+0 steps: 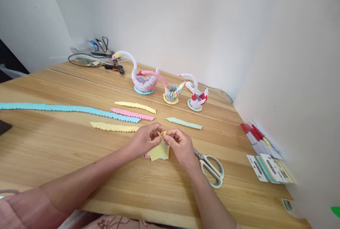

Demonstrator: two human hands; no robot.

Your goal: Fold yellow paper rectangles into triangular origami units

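Note:
Between the fingertips of my left hand (148,137) and my right hand (181,145) is a small folded piece of yellow paper (164,133), pinched from both sides. Under my hands lies a small stack of loose paper sheets (158,151), yellow on top, with pink and green edges showing. A row of overlapping yellow folded pieces (114,127) runs up to my left wrist, its right end hidden behind the hand. Beside my right wrist lie scissors (211,168) with pale handles; their blade tips are hidden behind my hand.
Rows of folded paper, blue (69,108), pink (132,113), yellow (135,106) and green (183,122), lie beyond my hands. Behind them stand paper swans (145,83). A glue gun (117,68), cables and a plastic bottle (85,47) sit at the back left. Paper packs (269,168) lie along the right wall.

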